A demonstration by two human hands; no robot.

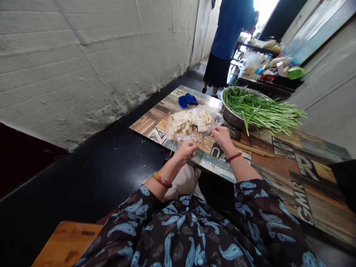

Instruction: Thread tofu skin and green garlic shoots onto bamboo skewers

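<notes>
On the patterned wooden table (261, 148) lies a clear plastic bag (213, 115) with pale, flat food pieces (185, 124) on thin skewers, several of which stick out toward me. My left hand (188, 150) is closed at the table's near edge, just below the bag; what its fingers hold, if anything, is too small to name. My right hand (221, 135) is closed in a pinch at the bag's right end, and its fingertips seem to touch the plastic. I cannot make out what is between them.
A metal bowl (233, 115) heaped with long green stalks (261, 111) stands beyond my right hand. A blue cloth (187, 100) lies behind the bag. A person in blue (229, 33) stands near a cluttered back table. A wooden stool (66, 243) is at lower left.
</notes>
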